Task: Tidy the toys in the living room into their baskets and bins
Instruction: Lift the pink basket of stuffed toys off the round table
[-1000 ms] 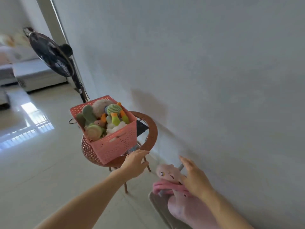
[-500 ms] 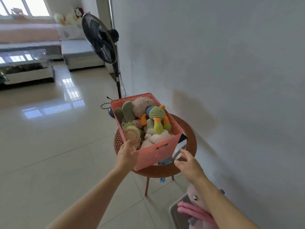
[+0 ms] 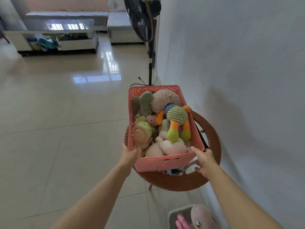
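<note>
A pink basket (image 3: 162,161) with lattice walls sits just right of the frame's centre, on a round brown wicker desk (image 3: 212,138) that stands close to the white wall on the right. The basket is packed full of soft toys: a striped green doll with orange arms and legs (image 3: 177,119) lies on top toward its right side, a beige fuzzy plush (image 3: 162,100) fills the far end, two grey-green plush ears (image 3: 145,102) stand up at the far left, a green snail toy with a tan spiral shell (image 3: 142,133) lies along the left wall, a small pink toy (image 3: 151,119) sits in the middle, and pale cream plush (image 3: 166,146) is heaped at the near end.

The left hand (image 3: 129,155) grasps the basket's near left corner, thumb over the rim. The right hand (image 3: 203,158) grips the near right corner, fingers curled round the edge.

At the bottom right of the frame a grey bin (image 3: 173,214) on the floor holds a pink plush with a cartoon eye (image 3: 200,219), only partly in view.

A black standing fan (image 3: 142,19) rises behind the basket at the top centre, and a low white cabinet (image 3: 57,40) stands at the upper left on the glossy tiled floor (image 3: 57,113)
</note>
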{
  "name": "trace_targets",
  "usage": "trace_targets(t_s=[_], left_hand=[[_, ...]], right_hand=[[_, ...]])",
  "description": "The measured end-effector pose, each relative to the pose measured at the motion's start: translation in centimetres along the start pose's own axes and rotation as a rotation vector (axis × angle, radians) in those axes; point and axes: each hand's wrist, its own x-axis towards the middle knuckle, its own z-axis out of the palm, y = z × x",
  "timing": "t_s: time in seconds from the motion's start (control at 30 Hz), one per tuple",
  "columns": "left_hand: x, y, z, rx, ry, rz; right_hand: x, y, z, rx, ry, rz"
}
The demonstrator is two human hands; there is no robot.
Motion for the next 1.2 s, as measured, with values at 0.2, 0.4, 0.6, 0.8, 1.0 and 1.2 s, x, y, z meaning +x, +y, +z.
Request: trace_targets(t_s=[0.2, 0.4, 0.6, 0.8, 1.0, 1.2], left_hand=[[1.4, -1.7, 0.3, -0.263, -0.101, -0.176], [1.4, -2.6, 0.3, -0.381, -0.080, -0.146], [-0.9, -3.8, -0.4, -0.435, -0.109, -0.114], [-4.6, -5.6, -3.2, -0.474, -0.192, -0.173], [-10.5, -9.7, -7.0, -0.410, -0.317, -0.196], [-16.3, -13.5, -7.8, -0.291, -0.477, -0.225]], right_hand=[[4.5, 1.0, 0.9, 0.225, -0.152, 0.159], [4.2, 2.3, 1.0, 0.517, -0.135, 0.094], [1.0, 5.2, 0.3, 0.672, -0.104, 0.046], [-5.2, 7.9, -0.4, 0.756, -0.006, -0.048], [-14.9, 14.7, -1.4, 0.833, 0.137, -0.095], [-24.3, 21.8, -4.0, 0.934, 0.345, -0.078]])
